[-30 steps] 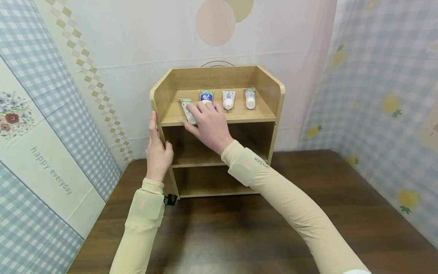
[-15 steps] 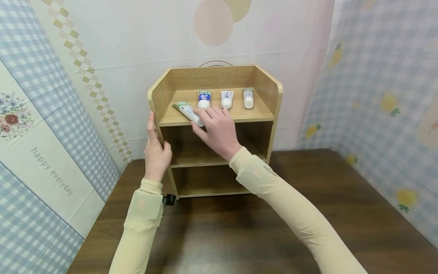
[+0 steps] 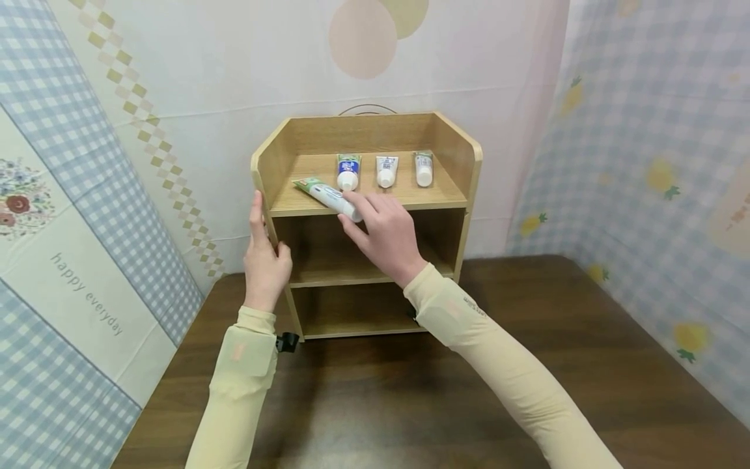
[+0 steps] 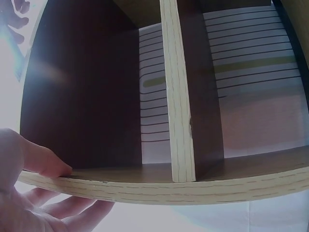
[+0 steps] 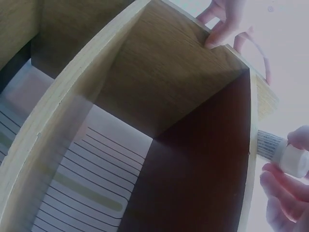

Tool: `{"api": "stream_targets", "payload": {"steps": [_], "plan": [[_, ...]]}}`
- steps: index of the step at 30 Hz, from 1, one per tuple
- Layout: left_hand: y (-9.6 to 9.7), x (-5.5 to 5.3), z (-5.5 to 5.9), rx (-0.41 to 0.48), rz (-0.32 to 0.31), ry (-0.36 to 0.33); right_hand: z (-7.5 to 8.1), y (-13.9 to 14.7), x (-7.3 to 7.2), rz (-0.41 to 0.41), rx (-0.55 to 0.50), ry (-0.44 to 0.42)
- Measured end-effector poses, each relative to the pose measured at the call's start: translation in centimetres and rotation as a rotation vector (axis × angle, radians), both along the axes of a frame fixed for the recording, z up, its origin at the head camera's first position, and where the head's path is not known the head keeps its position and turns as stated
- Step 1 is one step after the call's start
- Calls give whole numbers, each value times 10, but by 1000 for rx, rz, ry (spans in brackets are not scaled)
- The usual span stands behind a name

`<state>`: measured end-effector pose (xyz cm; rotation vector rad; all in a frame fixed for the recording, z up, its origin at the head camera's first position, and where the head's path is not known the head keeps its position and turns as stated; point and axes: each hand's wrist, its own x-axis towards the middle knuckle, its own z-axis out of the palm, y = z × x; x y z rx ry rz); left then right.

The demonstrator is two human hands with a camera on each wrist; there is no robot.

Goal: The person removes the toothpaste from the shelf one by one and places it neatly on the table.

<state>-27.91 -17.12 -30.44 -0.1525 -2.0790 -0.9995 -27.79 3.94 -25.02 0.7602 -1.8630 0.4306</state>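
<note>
My right hand (image 3: 389, 238) pinches the cap end of a white toothpaste tube (image 3: 327, 195) with a green tail, which slants across the front left of the wooden shelf's top board (image 3: 281, 207). In the right wrist view its white cap (image 5: 292, 161) sits between thumb and fingers, past the board's edge. My left hand (image 3: 265, 270) holds the shelf's left side panel (image 4: 140, 191), thumb (image 4: 46, 163) inside and fingers outside. Behind lie a blue-and-white tube (image 3: 348, 174), a small white tube (image 3: 386, 172) and another white tube (image 3: 424, 169), caps forward.
Raised side walls (image 3: 459, 156) and a back wall (image 3: 363, 133) border the top board. Beneath it are two open compartments. The shelf stands on a dark wooden table (image 3: 363, 404), with patterned cloth (image 3: 633, 163) hanging behind and at the sides.
My right hand has moved right and toward me, turning the left tube so it slants with its cap end at the front edge. The left hand keeps its hold on the panel.
</note>
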Motion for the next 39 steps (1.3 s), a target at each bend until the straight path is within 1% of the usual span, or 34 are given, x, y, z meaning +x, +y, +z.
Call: {"api": "stream_targets", "payload": {"steps": [4,10,13,17,22,30,35,39], "plan": [[0,0,1,-8,4,-5,1,3,1,7,1,-65],[0,0,1,-4,12,-9,3,6,1,72,-19,-204],[1,0,2,-10,15,-13,0,6,1,109,-48,-225],[2,-1,2,-21,10,-17,-5,8,3,156,-95,-186],[2,0,2,-19,12,-26,-10,14,6,199,-123,-127],[1,-1,0,-23,11,4,-20,23,6,220,-148,-49],[1,-1,-1,-27,4,-10,-24,31,9,233,-177,-19],[1,0,-1,-25,3,-24,-23,39,15,237,-189,-5]]}}
